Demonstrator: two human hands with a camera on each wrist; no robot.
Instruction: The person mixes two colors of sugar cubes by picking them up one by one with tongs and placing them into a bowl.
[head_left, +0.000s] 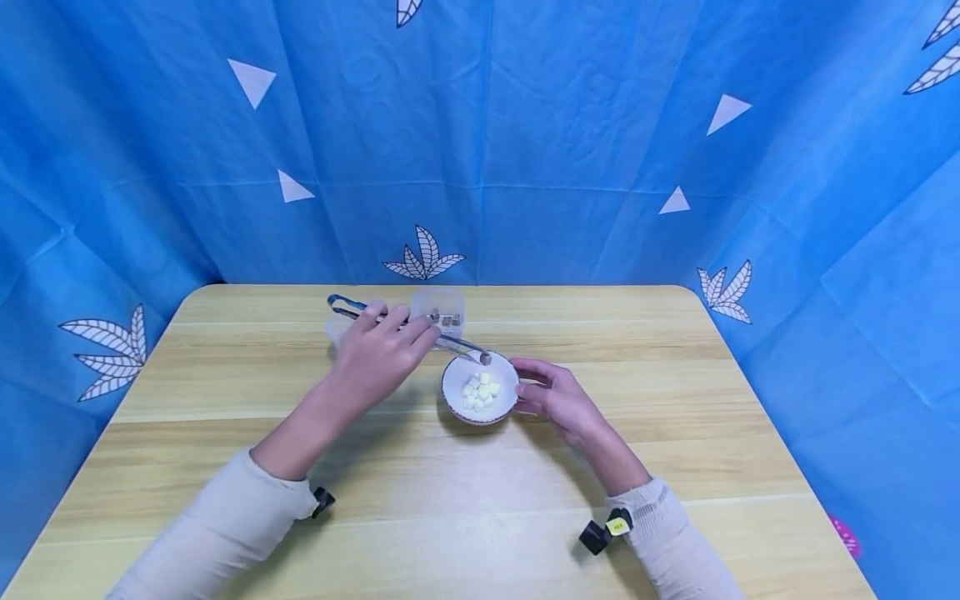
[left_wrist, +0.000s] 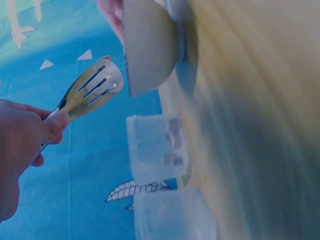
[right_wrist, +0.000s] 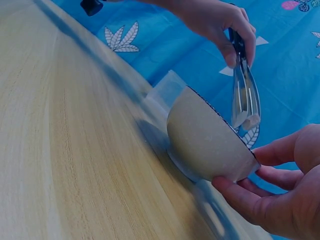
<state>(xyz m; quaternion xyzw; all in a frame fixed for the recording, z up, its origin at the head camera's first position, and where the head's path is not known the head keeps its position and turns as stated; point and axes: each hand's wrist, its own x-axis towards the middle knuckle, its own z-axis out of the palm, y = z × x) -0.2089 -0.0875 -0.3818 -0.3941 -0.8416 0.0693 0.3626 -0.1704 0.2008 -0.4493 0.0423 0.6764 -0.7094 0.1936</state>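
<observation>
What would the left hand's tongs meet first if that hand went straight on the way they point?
Probably the dark-rimmed bowl: the slotted tongs in the left hand slant down toward its far right rim. Height is unclear; they might clear it and meet the right hand instead.

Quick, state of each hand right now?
Left hand: closed, holding the metal tongs with a small brown piece at their tips.
Right hand: holding the bowl by its side.
</observation>
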